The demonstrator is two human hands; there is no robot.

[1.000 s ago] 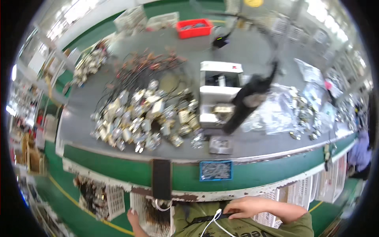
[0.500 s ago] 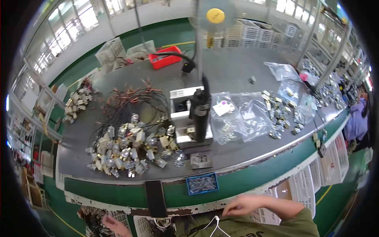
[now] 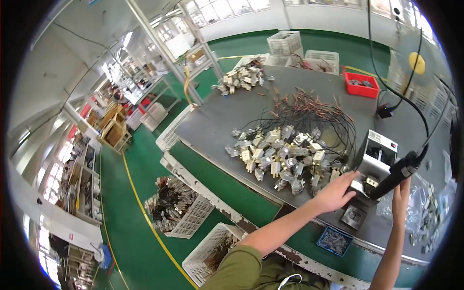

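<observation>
A small white and grey bench machine [image 3: 376, 152] stands on the dark table, with a thick black cylindrical tool [image 3: 397, 175] slanting over its front. My left hand [image 3: 337, 192] lies against the machine's near left side, fingers stretched out and thumb apart. My right hand [image 3: 400, 200] is up at the machine's other side, close to the black tool; its fingers look stretched, their tips partly hidden. Between my hands, a small metal piece [image 3: 371, 182] sits on the machine's bed. Just in front is a square metal block [image 3: 354, 216].
Left of the machine lies a heap of white and metal connector parts [image 3: 282, 154] with black leads [image 3: 333, 125]. A blue tray of small parts [image 3: 334, 240] rests on the near ledge. Clear plastic bags [image 3: 419, 203] lie rightward; a red bin [image 3: 361, 85] stands behind. White crates [image 3: 191, 217] stand below.
My view has swung left, so the table appears further right. Both hands have risen from near my body to the two sides of the machine.
</observation>
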